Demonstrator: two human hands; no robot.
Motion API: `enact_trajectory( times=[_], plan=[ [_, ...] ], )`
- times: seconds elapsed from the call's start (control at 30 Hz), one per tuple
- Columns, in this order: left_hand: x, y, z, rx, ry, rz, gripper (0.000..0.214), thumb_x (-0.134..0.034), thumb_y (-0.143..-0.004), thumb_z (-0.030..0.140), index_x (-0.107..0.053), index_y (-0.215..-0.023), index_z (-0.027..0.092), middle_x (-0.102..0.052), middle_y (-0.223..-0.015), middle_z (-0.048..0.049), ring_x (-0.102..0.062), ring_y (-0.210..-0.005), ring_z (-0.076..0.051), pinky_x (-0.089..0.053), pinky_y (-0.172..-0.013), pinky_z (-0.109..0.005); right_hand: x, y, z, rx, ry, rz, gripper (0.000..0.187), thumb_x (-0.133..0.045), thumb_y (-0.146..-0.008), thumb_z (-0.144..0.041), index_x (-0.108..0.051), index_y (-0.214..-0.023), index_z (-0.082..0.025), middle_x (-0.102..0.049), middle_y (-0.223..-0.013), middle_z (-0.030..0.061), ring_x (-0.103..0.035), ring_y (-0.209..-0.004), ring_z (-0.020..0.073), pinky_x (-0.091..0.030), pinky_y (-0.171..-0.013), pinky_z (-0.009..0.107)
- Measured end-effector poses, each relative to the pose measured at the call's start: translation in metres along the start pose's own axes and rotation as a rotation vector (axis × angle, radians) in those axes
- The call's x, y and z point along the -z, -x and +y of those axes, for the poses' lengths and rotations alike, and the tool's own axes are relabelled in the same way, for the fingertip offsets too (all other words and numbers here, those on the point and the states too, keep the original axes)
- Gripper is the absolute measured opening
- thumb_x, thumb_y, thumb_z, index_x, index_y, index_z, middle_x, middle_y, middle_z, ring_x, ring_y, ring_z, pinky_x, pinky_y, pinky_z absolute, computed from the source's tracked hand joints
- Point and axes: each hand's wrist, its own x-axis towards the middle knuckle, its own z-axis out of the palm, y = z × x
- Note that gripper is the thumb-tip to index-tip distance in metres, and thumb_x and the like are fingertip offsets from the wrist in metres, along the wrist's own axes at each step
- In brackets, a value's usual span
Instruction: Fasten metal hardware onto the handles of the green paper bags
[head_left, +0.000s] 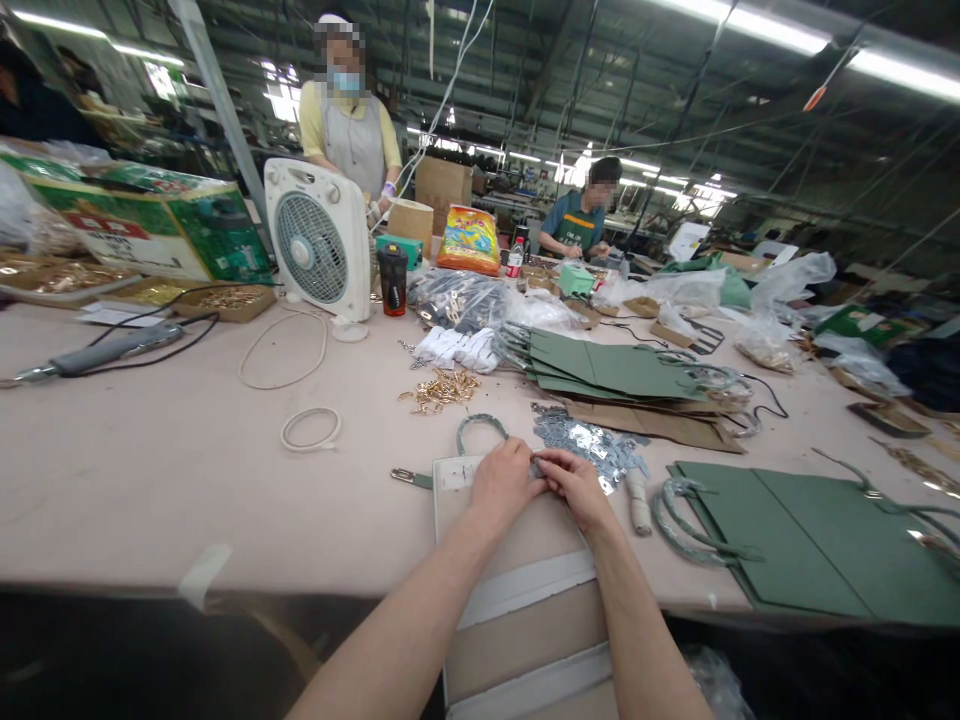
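Note:
My left hand [504, 488] and my right hand [576, 488] meet at the top edge of a beige panel with white bands [517, 625]. A green loop strap [480, 426] rises from under my left hand, which seems to grip its end. The fingers of my right hand pinch a small metal piece [537, 466], mostly hidden, against the strap end. Right beside that hand lies a heap of silver metal fittings [589, 445]. A metal buckle strap end [411, 478] sticks out left of the panel.
Green bag panels with looped handles [806, 545] lie to the right, with a stack [615, 365] beyond. Gold fittings [439, 390] and a cream cord [310, 430] lie on the pale table [150, 470]. A white fan [319, 238] stands ahead; two co-workers [346, 125] [577, 208] are across.

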Motion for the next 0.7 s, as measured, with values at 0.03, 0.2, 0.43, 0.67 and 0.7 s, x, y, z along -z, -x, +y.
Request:
enact_trajectory(
  times=[0.03, 0.2, 0.43, 0.67, 0.7],
  plan=[
    [-0.001, 0.0, 0.0, -0.003, 0.0, 0.005, 0.031, -0.075, -0.088, 0.045, -0.065, -0.104, 0.021, -0.065, -0.111, -0.0067, -0.063, -0.105, -0.024, -0.05, -0.085, -0.034, 0.0, 0.0, -0.001, 0.001, 0.011, 0.003, 0.04, -0.081, -0.073, -0.049, -0.08, -0.099, -0.018, -0.053, -0.055, -0.0039, -0.041, -0.052, 0.0108, -0.029, -0.049, 0.024],
    [-0.002, -0.001, -0.001, -0.009, 0.004, 0.006, 0.034, -0.077, -0.086, 0.045, -0.064, -0.105, 0.02, -0.065, -0.112, -0.0065, -0.063, -0.105, -0.025, -0.05, -0.084, -0.034, -0.004, 0.003, -0.004, 0.023, 0.091, 0.054, 0.036, -0.078, -0.075, -0.047, -0.081, -0.097, -0.019, -0.064, -0.064, -0.0004, -0.048, -0.055, 0.0129, -0.036, -0.052, 0.026],
    [-0.001, -0.002, -0.002, -0.009, 0.006, 0.006, 0.033, -0.076, -0.086, 0.041, -0.063, -0.108, 0.02, -0.064, -0.114, -0.0074, -0.062, -0.108, -0.024, -0.05, -0.086, -0.033, -0.006, 0.0, -0.007, 0.107, 0.24, 0.101, 0.024, -0.072, -0.078, -0.039, -0.081, -0.091, -0.021, -0.076, -0.087, 0.0054, -0.066, -0.082, 0.024, -0.051, -0.078, 0.036],
    [-0.003, -0.002, -0.001, -0.04, 0.023, 0.015, 0.023, -0.072, -0.089, 0.036, -0.062, -0.103, 0.021, -0.064, -0.111, -0.0061, -0.063, -0.106, -0.024, -0.047, -0.086, -0.032, -0.013, 0.001, 0.0, 0.217, 0.308, 0.28, 0.024, -0.07, -0.076, -0.034, -0.076, -0.093, -0.019, -0.074, -0.09, 0.0056, -0.066, -0.086, 0.0234, -0.053, -0.081, 0.035],
    [-0.004, -0.003, -0.001, -0.044, 0.024, 0.017, 0.022, -0.071, -0.089, 0.036, -0.061, -0.102, 0.021, -0.064, -0.11, -0.0056, -0.063, -0.105, -0.024, -0.046, -0.085, -0.032, -0.011, 0.003, 0.0, 0.227, 0.304, 0.304, 0.026, -0.07, -0.077, -0.036, -0.076, -0.096, -0.019, -0.073, -0.092, 0.0057, -0.066, -0.083, 0.0222, -0.053, -0.077, 0.033]
  ],
)
